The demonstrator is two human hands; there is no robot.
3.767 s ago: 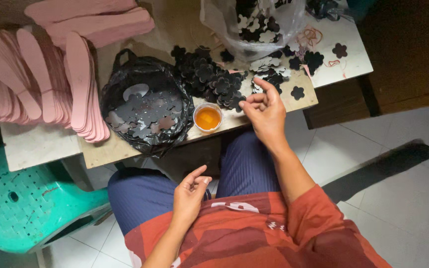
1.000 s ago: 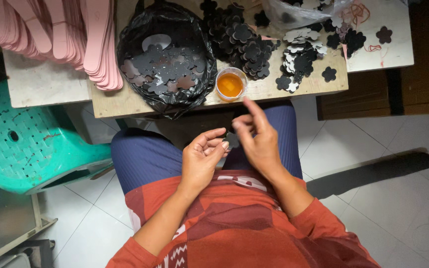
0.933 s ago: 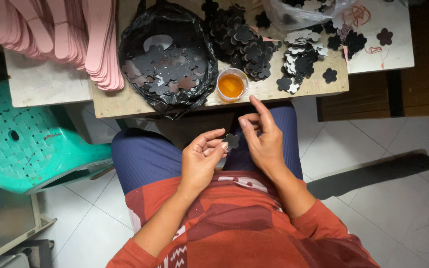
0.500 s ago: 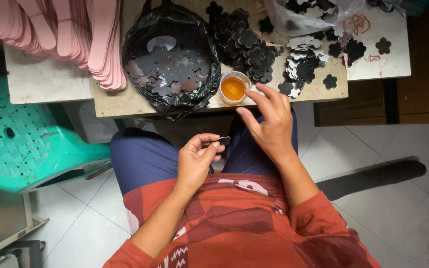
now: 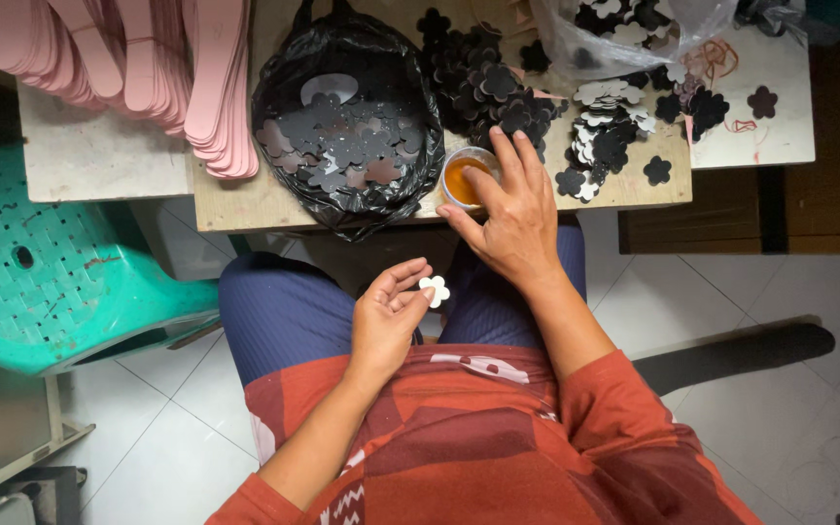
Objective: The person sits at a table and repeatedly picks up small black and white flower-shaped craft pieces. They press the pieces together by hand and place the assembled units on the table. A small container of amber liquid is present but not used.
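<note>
White side up, a small flower cutout (image 5: 434, 289) now sits pinched at the fingertips of the left hand (image 5: 389, 316) above the lap, turned over from the dark face it showed a moment ago. The right hand (image 5: 507, 209) has gone up to the small cup of amber glue (image 5: 466, 178) at the table edge (image 5: 245, 206), fingers spread and holding nothing that shows, one fingertip at the rim.

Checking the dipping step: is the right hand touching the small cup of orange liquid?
Touching. The head view shows the right hand at the small cup, its fingers lying over the rim; the left hand holds a white flower cutout.
</note>
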